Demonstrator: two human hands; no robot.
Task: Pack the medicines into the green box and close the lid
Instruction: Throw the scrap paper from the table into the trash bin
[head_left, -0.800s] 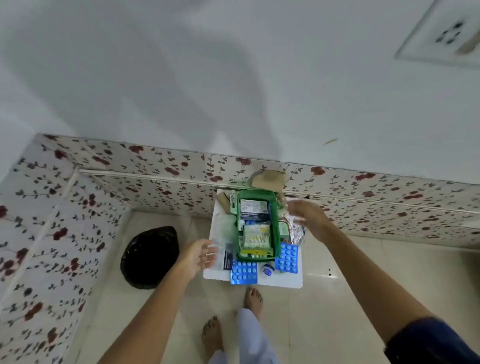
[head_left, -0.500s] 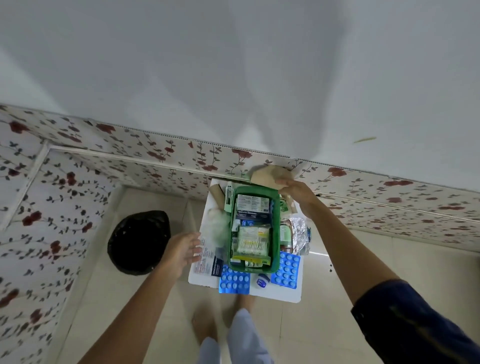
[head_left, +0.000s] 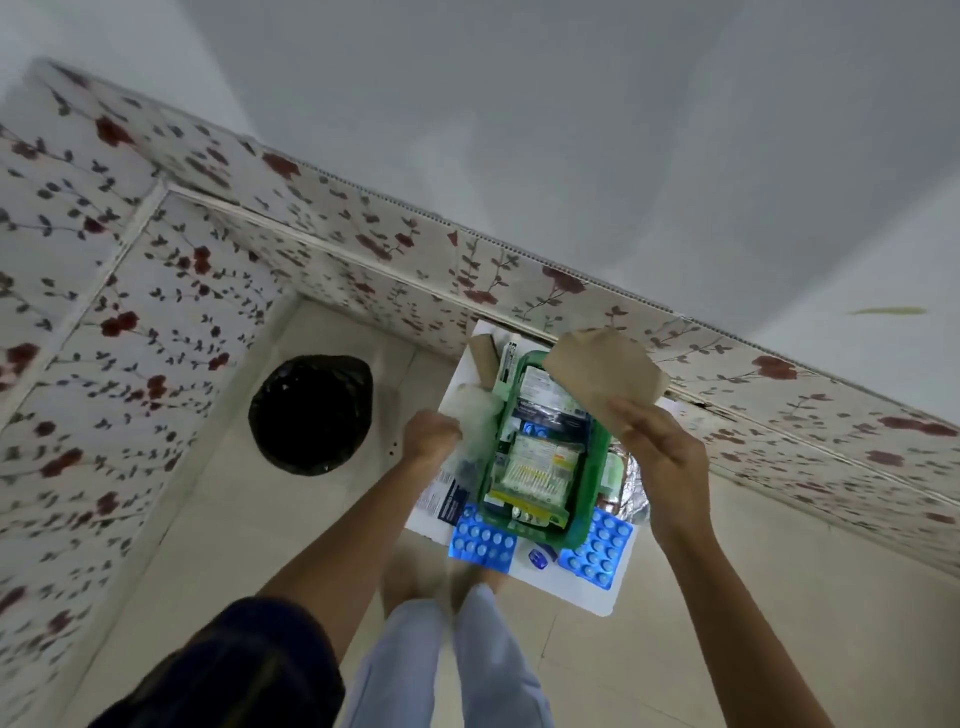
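My right hand (head_left: 662, 457) pinches a brown paper packet (head_left: 602, 376) above the far end of the green box (head_left: 592, 499), lid off, packed with cartons. My left hand (head_left: 428, 436) grips a whitish wad (head_left: 478, 415) beside the box's left wall. Blue blister strips (head_left: 480, 538) lie on the white board (head_left: 571, 587).

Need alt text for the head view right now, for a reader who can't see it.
The right hand holds a tan paper packet over an open green box full of medicine cartons on a white table. The left hand grips a clear bag beside the box; blue blister packs lie in front.
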